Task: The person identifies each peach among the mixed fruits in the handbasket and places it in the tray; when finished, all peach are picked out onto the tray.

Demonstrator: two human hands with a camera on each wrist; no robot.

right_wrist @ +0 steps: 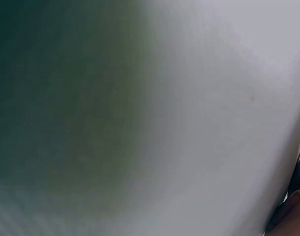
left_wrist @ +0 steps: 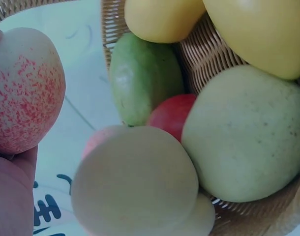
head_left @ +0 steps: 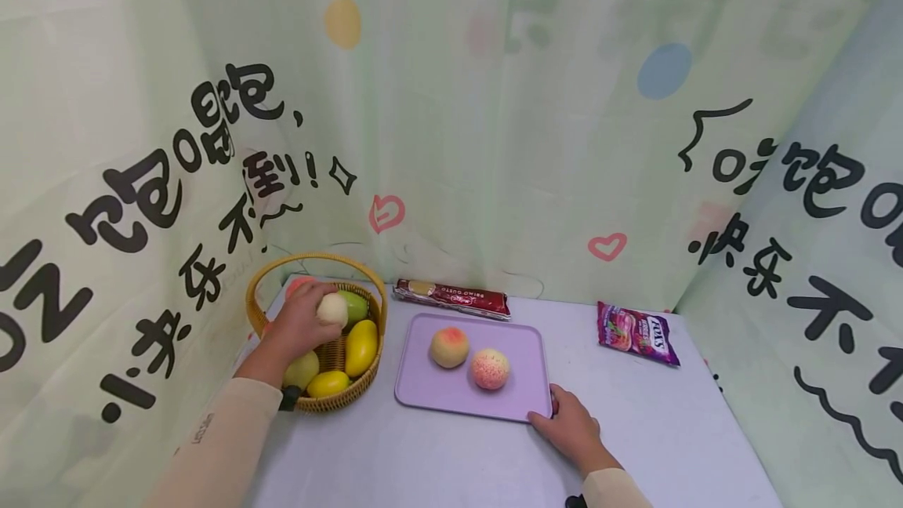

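Observation:
My left hand [head_left: 302,325] is over the wicker basket [head_left: 330,356] and holds a pale peach [head_left: 332,310] between thumb and fingers. In the left wrist view, that peach [left_wrist: 27,93] shows red speckles. Inside the basket lie yellow mangoes [head_left: 361,348], a green mango [left_wrist: 145,81] and a large pale green round fruit [left_wrist: 246,132]. At the front right corner of the lilac tray [head_left: 423,387], my right hand [head_left: 573,429] grips the rim with the thumb on top. An orange-tinted peach [head_left: 449,347] and a speckled peach [head_left: 490,369] sit on the tray.
Behind the tray lies a long dark red biscuit pack [head_left: 451,299]. A purple snack bag [head_left: 638,334] lies at the right of the white table [head_left: 677,422]. Printed curtains [head_left: 451,124] enclose the back and sides. The basket's handle [head_left: 310,255] arches over its back. The right wrist view is mostly blurred.

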